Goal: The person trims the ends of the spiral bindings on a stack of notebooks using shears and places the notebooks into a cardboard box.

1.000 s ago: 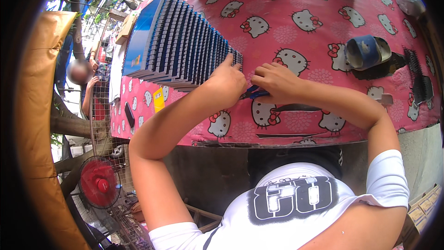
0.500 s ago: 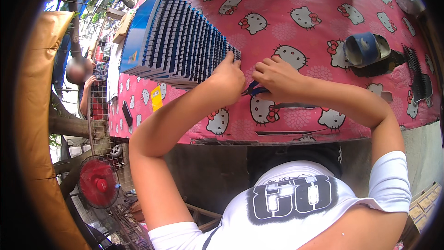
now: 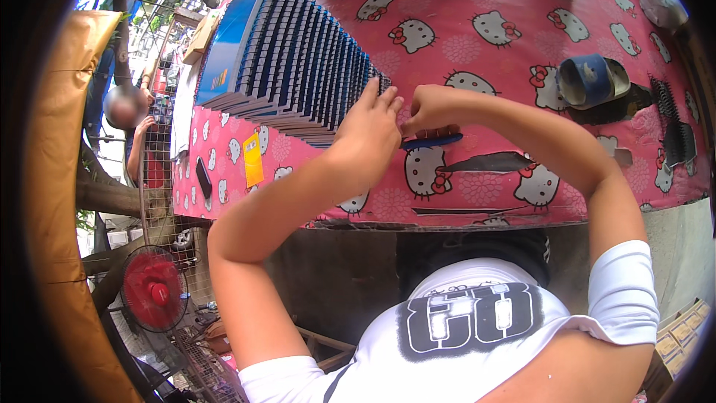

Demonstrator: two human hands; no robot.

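A long row of spiral notebooks (image 3: 298,60) with blue covers and dark wire coils leans on the table, coils facing up. My left hand (image 3: 369,121) is at the row's near right end, fingers bent over the coil edge of the last notebook; its thumb is hidden. Close beside it, my right hand (image 3: 435,107) is closed, its fingertips meeting near that notebook's edge. Blue-handled pliers (image 3: 434,141) lie in my right hand, one handle showing beneath the fingers. Their jaws are out of sight.
A pink patterned cloth (image 3: 477,194), torn near the front edge, covers the table. A yellow packet (image 3: 253,159) and a black phone-like object (image 3: 203,177) lie left. Rightward are a blue roll-like object (image 3: 589,79) and a black brush (image 3: 677,127). A red fan (image 3: 155,291) and another person (image 3: 127,108) are beyond.
My right hand has turned and moved slightly left, closer to my left hand. The pliers have swung so a handle points right. My left fingers have spread a little on the notebook edge.
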